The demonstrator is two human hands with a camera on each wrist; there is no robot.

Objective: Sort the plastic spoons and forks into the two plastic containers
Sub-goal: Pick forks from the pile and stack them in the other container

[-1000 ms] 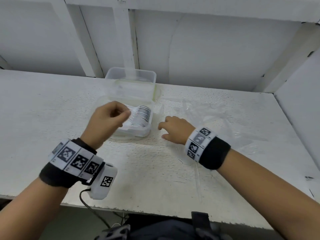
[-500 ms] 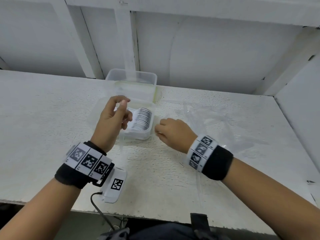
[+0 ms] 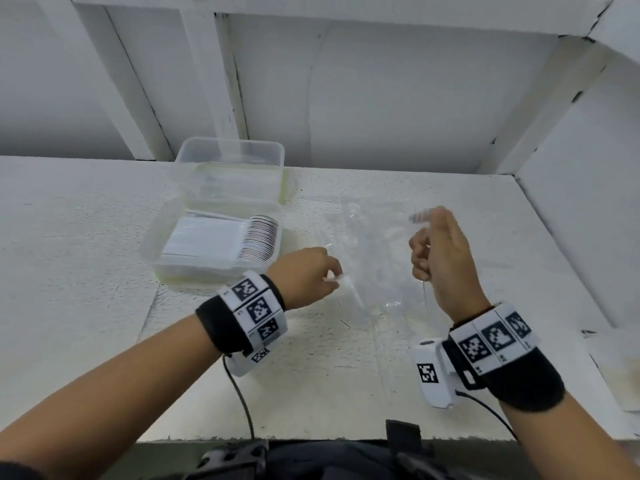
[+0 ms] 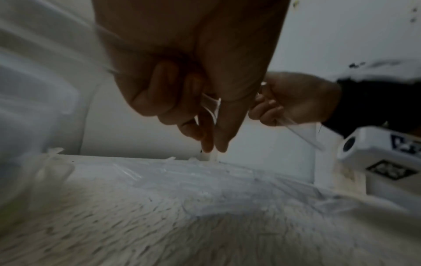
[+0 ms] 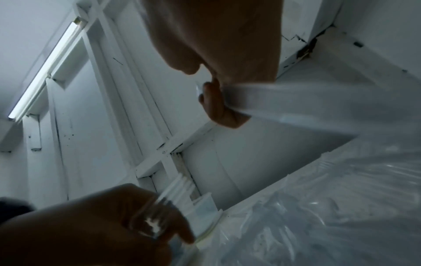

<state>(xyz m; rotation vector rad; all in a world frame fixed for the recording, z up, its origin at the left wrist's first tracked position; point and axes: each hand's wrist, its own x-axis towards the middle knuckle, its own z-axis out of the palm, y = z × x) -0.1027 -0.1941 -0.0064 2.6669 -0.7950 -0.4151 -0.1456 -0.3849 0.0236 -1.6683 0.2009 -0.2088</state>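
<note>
The near clear container [image 3: 162, 258] holds a neat stack of plastic spoons [image 3: 256, 240]. Behind it stands the second clear container [image 3: 228, 150]; what lies inside it is unclear. Just right of the near container, my left hand [image 3: 329, 275] pinches a clear plastic fork [image 5: 177, 185] low over the table, tines showing in the right wrist view. My right hand [image 3: 424, 237] is raised further right, fingers curled round a clear plastic utensil [image 3: 420, 216] that is blurred, so its kind is unclear. The left wrist view shows both hands [image 4: 212, 147] gripping clear plastic.
A crumpled clear plastic bag [image 3: 374, 265] lies on the white table [image 3: 86, 306] between and under my hands. White walls close in at the back and on the right. The table's front edge is near my body.
My left hand left the spoon container and moved right to the bag, now pinching a fork. My right hand lifted off the table and now holds a clear utensil up.
</note>
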